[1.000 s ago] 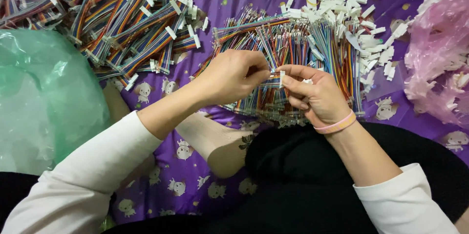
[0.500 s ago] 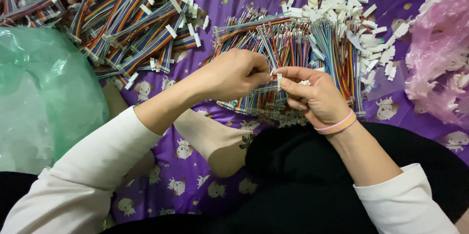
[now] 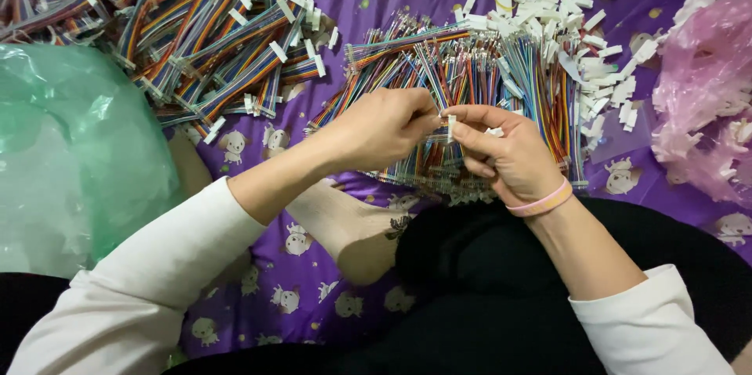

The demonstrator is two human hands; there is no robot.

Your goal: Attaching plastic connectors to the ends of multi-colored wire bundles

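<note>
My left hand [image 3: 384,131] and my right hand [image 3: 509,157] meet over a spread of loose multicoloured ribbon wires [image 3: 486,77]. The right hand's thumb and forefinger pinch a small white plastic connector [image 3: 451,126]. My left hand's fingertips pinch a thin wire end against that connector; the wire itself is mostly hidden by the fingers. A pink band sits on the right wrist. Both sleeves are white.
A pile of finished ribbon cables with white connectors [image 3: 204,38] lies at the upper left. Loose white connectors [image 3: 580,7] scatter at the upper right. A green plastic bag [image 3: 70,148] sits left, a pink bag [image 3: 705,93] right, all on a purple printed cloth [image 3: 313,281].
The hands stay together over the wires with only small finger movements at the connector; nothing else has shifted.
</note>
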